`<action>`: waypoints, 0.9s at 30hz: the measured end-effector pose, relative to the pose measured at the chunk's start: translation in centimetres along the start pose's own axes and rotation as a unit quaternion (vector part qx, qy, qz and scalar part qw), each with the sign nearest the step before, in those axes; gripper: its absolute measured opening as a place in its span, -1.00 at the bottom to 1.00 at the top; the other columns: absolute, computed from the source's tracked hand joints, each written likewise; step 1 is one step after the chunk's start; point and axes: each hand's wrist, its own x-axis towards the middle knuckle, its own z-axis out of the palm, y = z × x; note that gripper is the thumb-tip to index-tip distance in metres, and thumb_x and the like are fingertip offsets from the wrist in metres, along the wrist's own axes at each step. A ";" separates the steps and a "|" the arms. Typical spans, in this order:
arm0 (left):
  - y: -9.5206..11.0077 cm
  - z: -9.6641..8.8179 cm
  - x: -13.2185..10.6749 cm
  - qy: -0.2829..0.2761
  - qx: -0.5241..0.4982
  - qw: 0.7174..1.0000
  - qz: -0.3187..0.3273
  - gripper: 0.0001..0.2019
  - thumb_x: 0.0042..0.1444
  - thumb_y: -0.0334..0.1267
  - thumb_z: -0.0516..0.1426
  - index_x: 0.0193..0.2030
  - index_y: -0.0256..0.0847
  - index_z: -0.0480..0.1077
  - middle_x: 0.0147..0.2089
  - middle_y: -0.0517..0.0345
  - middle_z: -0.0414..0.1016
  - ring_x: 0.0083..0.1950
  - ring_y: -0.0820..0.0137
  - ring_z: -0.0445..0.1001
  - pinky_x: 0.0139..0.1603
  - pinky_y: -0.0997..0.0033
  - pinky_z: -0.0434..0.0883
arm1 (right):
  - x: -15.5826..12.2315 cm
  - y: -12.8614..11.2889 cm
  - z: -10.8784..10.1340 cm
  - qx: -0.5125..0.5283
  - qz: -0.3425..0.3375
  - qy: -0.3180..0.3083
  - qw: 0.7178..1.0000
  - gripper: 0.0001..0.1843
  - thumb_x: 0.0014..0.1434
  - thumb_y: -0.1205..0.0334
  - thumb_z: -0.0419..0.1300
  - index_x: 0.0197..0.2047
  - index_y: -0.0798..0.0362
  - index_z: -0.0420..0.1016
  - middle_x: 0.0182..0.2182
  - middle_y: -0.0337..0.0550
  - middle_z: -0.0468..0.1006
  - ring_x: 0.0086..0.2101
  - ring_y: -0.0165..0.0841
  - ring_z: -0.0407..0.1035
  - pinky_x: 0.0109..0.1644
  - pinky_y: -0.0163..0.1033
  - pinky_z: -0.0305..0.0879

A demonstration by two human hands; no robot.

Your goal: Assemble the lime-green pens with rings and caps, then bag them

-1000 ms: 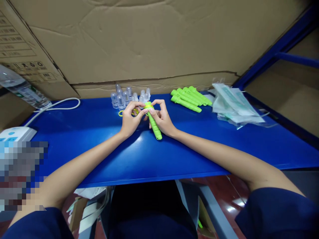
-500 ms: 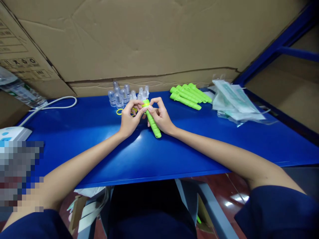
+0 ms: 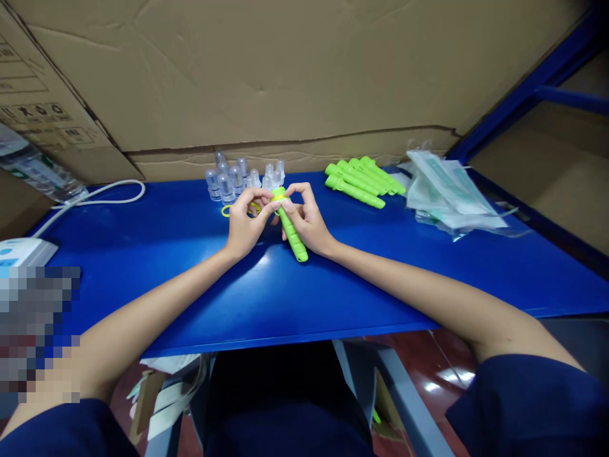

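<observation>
Between my two hands is a lime-green ribbed handle (image 3: pixel 294 236), tilted with its wide end away from me and its narrow end toward me. My left hand (image 3: pixel 248 223) pinches the wide end with thumb and fingers. From the other side, my right hand (image 3: pixel 308 219) grips the same end, its thumb on the neck. A yellowish band shows at the neck, partly covered by my fingertips. Yellow rings (image 3: pixel 226 211) lie just beyond my left hand, partly hidden by it. Behind them stand several clear plastic domed caps (image 3: pixel 226 188) and smaller whitish caps (image 3: pixel 269 171).
Several more green handles (image 3: pixel 356 190) lie at the back right, beside plastic bags with white-green packets (image 3: pixel 454 193). A white cable (image 3: pixel 111 202), a power strip (image 3: pixel 26 254) and a plastic bottle (image 3: pixel 45 174) are on the left. Cardboard (image 3: pixel 285 76) walls the blue table's (image 3: pixel 266 304) back.
Both hands stay at the handle's wide end, with only a slight shift of the fingers there. The whole view has moved a little.
</observation>
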 end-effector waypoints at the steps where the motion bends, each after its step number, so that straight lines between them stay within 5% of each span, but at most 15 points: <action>1: -0.1 0.0 0.0 0.001 -0.008 1.000 -0.002 -0.77 0.13 -0.09 0.34 -0.21 -0.18 0.50 -0.33 0.19 0.49 -0.35 0.50 0.41 -0.35 0.49 0.31 | 0.0 0.0 0.0 0.001 -0.001 0.001 1.000 -0.49 0.28 -0.27 0.18 -0.02 -0.11 0.08 -0.46 -0.42 0.54 -0.65 -0.48 0.40 -0.65 -0.40 0.27; 13: 0.2 0.0 -0.1 -0.004 -0.028 1.000 -0.009 -0.79 0.12 -0.12 0.35 -0.34 -0.20 0.50 -0.37 0.21 0.51 -0.44 0.54 0.32 -0.40 0.48 0.29 | -0.1 -0.1 -0.1 -0.017 0.003 -0.002 1.000 -0.50 0.30 -0.27 0.15 0.01 -0.12 0.08 -0.46 -0.40 0.52 -0.64 -0.44 0.40 -0.65 -0.35 0.28; 27: 0.1 0.2 -0.2 0.008 0.014 1.000 0.009 -0.61 0.10 0.12 0.33 -0.26 -0.17 0.41 -0.29 0.19 0.52 -0.33 0.47 0.44 -0.30 0.43 0.34 | 0.1 0.0 -0.1 -0.009 0.010 -0.009 1.000 -0.48 0.27 -0.30 0.17 0.00 -0.12 0.11 -0.46 -0.39 0.58 -0.66 -0.44 0.40 -0.67 -0.35 0.26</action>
